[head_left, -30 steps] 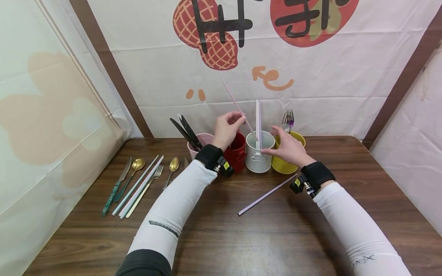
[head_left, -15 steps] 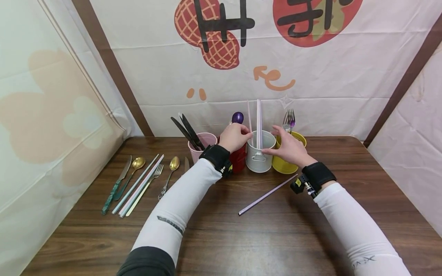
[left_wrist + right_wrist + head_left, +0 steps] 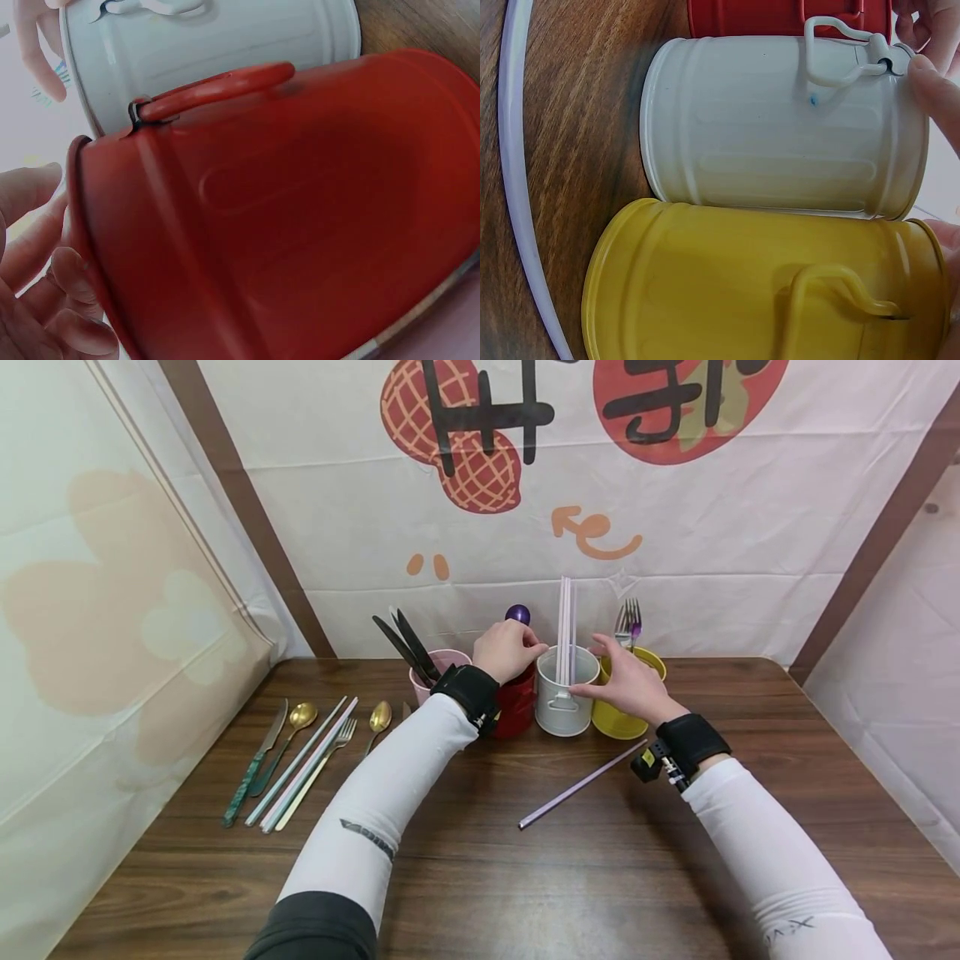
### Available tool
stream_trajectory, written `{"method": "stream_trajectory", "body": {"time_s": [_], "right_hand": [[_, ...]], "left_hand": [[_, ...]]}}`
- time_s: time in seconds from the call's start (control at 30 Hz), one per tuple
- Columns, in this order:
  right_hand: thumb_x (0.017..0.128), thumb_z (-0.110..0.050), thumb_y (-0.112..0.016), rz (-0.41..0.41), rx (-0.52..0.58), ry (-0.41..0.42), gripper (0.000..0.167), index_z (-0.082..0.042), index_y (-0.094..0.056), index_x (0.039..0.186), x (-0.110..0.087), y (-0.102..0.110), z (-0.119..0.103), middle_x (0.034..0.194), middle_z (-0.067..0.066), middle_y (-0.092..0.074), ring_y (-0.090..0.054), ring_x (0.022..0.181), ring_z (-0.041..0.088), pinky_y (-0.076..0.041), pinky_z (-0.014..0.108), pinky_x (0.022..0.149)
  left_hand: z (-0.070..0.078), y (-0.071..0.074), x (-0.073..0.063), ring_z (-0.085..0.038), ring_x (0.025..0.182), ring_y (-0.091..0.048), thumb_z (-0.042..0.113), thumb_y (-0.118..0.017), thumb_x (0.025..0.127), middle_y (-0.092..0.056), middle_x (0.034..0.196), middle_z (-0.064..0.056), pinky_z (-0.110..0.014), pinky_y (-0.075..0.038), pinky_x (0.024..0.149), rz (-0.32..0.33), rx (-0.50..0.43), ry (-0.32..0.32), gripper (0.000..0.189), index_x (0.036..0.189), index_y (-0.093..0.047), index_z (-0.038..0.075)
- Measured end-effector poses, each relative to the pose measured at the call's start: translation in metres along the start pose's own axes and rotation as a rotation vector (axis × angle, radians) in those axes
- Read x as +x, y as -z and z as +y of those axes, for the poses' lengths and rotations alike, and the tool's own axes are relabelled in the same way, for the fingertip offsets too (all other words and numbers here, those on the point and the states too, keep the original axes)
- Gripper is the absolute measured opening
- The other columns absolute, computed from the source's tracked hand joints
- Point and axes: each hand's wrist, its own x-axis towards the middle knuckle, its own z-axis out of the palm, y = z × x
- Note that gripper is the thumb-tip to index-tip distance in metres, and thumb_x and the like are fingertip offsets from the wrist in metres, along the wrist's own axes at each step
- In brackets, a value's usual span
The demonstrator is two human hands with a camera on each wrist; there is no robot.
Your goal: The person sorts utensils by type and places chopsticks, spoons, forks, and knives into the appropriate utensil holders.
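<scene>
Several pale pink and lilac chopsticks (image 3: 566, 622) stand upright in the white cup (image 3: 558, 717). My right hand (image 3: 630, 683) holds this cup at its right side, the thumb (image 3: 934, 94) on the front of the rim and the fingers toward the back. Over the red cup (image 3: 516, 706), my left hand (image 3: 504, 652) has loosely bent fingers with nothing seen between them; they lie at the red rim in the left wrist view. A purple spoon (image 3: 517, 613) rises behind this hand. One lilac chopstick (image 3: 581, 785) lies on the table in front of the cups.
A yellow cup (image 3: 615, 720) with forks (image 3: 630, 620) adjoins the white cup. Black-handled utensils (image 3: 411, 647) lean in a pink cup (image 3: 450, 657) at left. Knives, spoons, a fork and chopsticks (image 3: 300, 768) lie at the table's left. A printed cloth (image 3: 337, 527) hangs behind.
My left hand has let go of a pink chopstick, which now stands with the others in the white cup. That hand has moved slightly right and lower over the red cup; my right hand stays put.
</scene>
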Motion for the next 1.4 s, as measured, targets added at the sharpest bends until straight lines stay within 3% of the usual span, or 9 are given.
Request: {"method": "stream_trajectory", "body": {"time_s": [0.2, 0.43, 0.57, 0.77, 1.13, 1.4], "right_hand": [[0.078, -0.061, -0.072, 0.0, -0.01, -0.007, 0.103, -0.011, -0.022, 0.152, -0.003, -0.001, -0.003, 0.148, 0.015, -0.043, -0.04, 0.132, 0.04, -0.036, 0.062, 0.098], [0.078, -0.061, -0.072, 0.009, -0.01, -0.009, 0.103, -0.011, -0.022, 0.152, -0.006, -0.001, -0.006, 0.147, 0.015, -0.044, -0.041, 0.131, 0.04, -0.037, 0.062, 0.098], [0.076, -0.062, -0.074, 0.025, -0.011, 0.0, 0.105, -0.01, -0.023, 0.152, -0.005, 0.0, -0.005, 0.145, 0.016, -0.046, -0.042, 0.131, 0.039, -0.039, 0.061, 0.097], [0.076, -0.059, -0.074, 0.028, -0.009, 0.007, 0.104, -0.01, -0.023, 0.152, -0.006, 0.0, -0.005, 0.144, 0.017, -0.047, -0.044, 0.129, 0.039, -0.04, 0.061, 0.096], [0.076, -0.061, -0.074, 0.031, 0.004, 0.014, 0.104, -0.01, -0.024, 0.152, -0.007, -0.002, -0.005, 0.144, 0.016, -0.047, -0.044, 0.129, 0.039, -0.04, 0.061, 0.095], [0.076, -0.062, -0.073, 0.022, -0.006, 0.023, 0.105, -0.011, -0.022, 0.153, -0.008, -0.003, -0.003, 0.145, 0.015, -0.046, -0.045, 0.128, 0.039, -0.042, 0.06, 0.093]], "left_hand": [[0.002, 0.007, -0.015, -0.016, 0.08, -0.056, 0.036, -0.066, 0.092, -0.067, 0.081, 0.004, -0.034, -0.047, 0.065, -0.031, 0.044, -0.104, 0.02, 0.092, -0.076, 0.019], [0.007, 0.012, -0.044, -0.012, 0.072, -0.058, 0.036, -0.066, 0.093, -0.066, 0.077, 0.007, -0.032, -0.049, 0.065, -0.093, 0.1, -0.276, 0.019, 0.089, -0.073, 0.019], [0.01, 0.009, -0.06, -0.008, 0.072, -0.057, 0.038, -0.067, 0.092, -0.067, 0.078, 0.009, -0.03, -0.05, 0.068, -0.137, 0.11, -0.341, 0.019, 0.092, -0.073, 0.02], [0.015, -0.002, -0.081, -0.008, 0.064, -0.053, 0.038, -0.068, 0.091, -0.06, 0.067, 0.012, -0.026, -0.044, 0.056, -0.187, 0.07, -0.413, 0.018, 0.09, -0.074, 0.021], [0.023, -0.041, -0.094, -0.003, 0.066, -0.055, 0.042, -0.068, 0.09, -0.062, 0.072, 0.014, -0.02, -0.045, 0.059, -0.302, 0.034, -0.408, 0.022, 0.092, -0.073, 0.021], [0.03, -0.071, -0.099, -0.003, 0.066, -0.055, 0.046, -0.071, 0.086, -0.06, 0.07, 0.015, -0.023, -0.044, 0.057, -0.457, 0.123, -0.396, 0.024, 0.089, -0.07, 0.022]]}}
